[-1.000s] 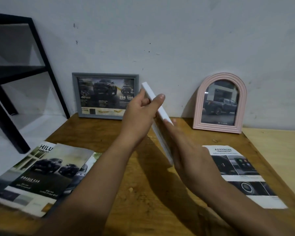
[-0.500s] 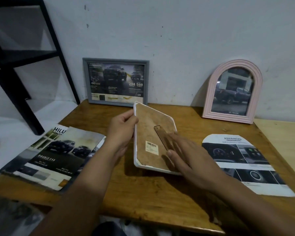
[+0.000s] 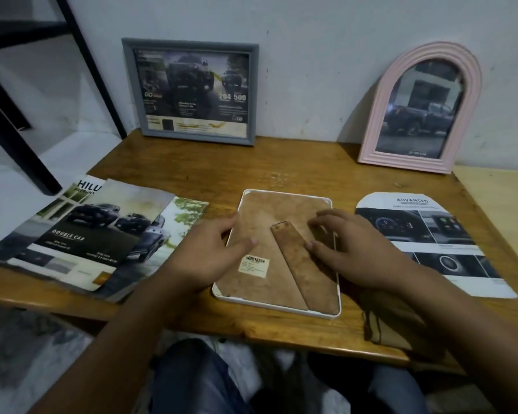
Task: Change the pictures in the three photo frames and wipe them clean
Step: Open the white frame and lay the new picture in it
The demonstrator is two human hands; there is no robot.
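Note:
A white photo frame (image 3: 277, 210) lies face down in the middle of the wooden table (image 3: 296, 171), its brown backing board and stand strip facing up. My left hand (image 3: 210, 255) rests on the frame's left edge with its thumb on the backing. My right hand (image 3: 356, 249) lies on the frame's right side, fingertips touching the backing beside the stand. A grey frame (image 3: 192, 91) with a truck picture leans on the wall at the back left. A pink arched frame (image 3: 419, 112) with a truck picture leans at the back right.
Several truck brochures (image 3: 87, 234) lie spread on the table's left part. An arch-cut printed sheet (image 3: 431, 240) lies to the right. A brown cloth (image 3: 395, 318) sits at the front right edge. Black metal furniture (image 3: 18, 121) stands at the left.
The white frame went from held upright in the air to lying flat, face down on the table. Both hands came down with it and now rest on its back.

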